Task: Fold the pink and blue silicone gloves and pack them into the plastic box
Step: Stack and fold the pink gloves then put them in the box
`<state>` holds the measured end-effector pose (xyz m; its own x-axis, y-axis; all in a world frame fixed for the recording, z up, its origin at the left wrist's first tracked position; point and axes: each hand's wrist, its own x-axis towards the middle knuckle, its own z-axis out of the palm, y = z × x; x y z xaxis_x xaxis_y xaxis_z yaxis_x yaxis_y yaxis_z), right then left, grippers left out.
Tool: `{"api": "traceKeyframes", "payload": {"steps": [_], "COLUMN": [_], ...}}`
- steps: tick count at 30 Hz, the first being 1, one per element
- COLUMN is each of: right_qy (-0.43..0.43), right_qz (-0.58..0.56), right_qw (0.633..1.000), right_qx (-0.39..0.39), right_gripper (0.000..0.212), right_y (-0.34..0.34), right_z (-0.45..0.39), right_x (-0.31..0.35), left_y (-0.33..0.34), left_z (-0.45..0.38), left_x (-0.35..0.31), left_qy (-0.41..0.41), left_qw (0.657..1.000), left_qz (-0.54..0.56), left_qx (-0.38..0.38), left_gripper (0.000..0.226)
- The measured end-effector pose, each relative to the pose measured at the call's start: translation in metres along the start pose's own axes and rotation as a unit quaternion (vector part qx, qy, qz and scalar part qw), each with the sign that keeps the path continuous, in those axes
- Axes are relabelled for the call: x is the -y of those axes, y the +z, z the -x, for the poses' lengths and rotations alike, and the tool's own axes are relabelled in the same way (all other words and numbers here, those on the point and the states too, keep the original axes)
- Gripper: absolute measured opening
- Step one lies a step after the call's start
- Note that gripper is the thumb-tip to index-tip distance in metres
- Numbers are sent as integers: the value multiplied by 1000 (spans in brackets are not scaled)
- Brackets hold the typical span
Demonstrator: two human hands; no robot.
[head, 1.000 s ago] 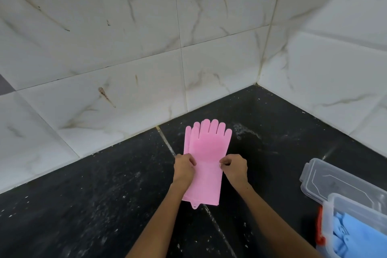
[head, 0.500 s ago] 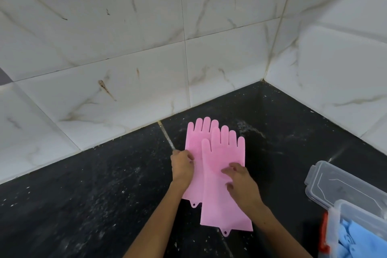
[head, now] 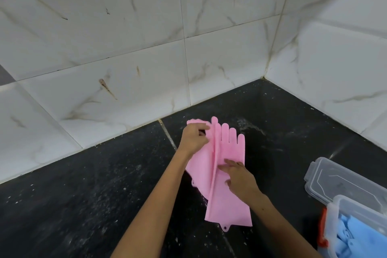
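Two pink silicone gloves lie on the black counter, fingers toward the wall. The right pink glove (head: 229, 201) is flat, and my right hand (head: 240, 178) presses on its middle with fingers spread. My left hand (head: 193, 138) pinches the finger end of the left pink glove (head: 201, 169) and has it lifted and curled over. At the lower right stands the clear plastic box (head: 343, 211) with folded blue gloves (head: 360, 239) inside it.
The box's clear lid (head: 339, 182) lies just behind the box. An orange latch (head: 322, 228) shows on the box's left side. White marble tile walls (head: 146, 69) meet in a corner behind the black counter (head: 83, 195).
The stacked pink gloves were separated, one slid to the right and nearer me. My left hand moved up to the left glove's fingers and began lifting them over.
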<state>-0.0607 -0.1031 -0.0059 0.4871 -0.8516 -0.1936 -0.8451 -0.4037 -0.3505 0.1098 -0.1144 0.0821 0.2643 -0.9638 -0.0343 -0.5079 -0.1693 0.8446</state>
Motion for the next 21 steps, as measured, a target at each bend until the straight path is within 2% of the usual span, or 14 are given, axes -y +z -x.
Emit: {"api": "traceKeyframes", "payload": {"steps": [5, 7, 8, 10, 12, 13, 15, 17, 21], "right_qy": [-19, 14, 49, 119, 151, 157, 171, 198, 227], "right_qz": [-121, -188, -239, -377, -481, -489, -455, -394, -297], "right_qw": [992, 981, 966, 899, 831, 821, 830, 858, 906], "right_qx": [27, -35, -90, -188, -234, -252, -275, -263, -200], "right_gripper": [55, 48, 41, 28, 27, 28, 31, 33, 33], "right_y": [-18, -31, -40, -64, -88, -97, -109, -110, -86], "right_z": [3, 6, 8, 14, 21, 24, 30, 34, 39], "right_x": [-16, -19, -21, -23, -28, -32, -42, -52, -61], "left_y": [-8, -10, -11, -9, -6, -3, 10, 30, 66], "left_z": [8, 13, 16, 22, 29, 32, 37, 44, 61], "left_x": [-48, -65, -72, -85, -90, -88, -73, -47, 4], "left_qy": [83, 121, 140, 171, 184, 181, 140, 55, -102], "left_qw": [996, 992, 989, 984, 978, 975, 971, 972, 975], "left_qz": [-21, -24, -22, -4, 47, 80, 150, 197, 174], "left_qx": [9, 21, 30, 53, 86, 103, 119, 114, 97], "left_gripper": [49, 50, 51, 53, 51, 49, 47, 53, 59]}}
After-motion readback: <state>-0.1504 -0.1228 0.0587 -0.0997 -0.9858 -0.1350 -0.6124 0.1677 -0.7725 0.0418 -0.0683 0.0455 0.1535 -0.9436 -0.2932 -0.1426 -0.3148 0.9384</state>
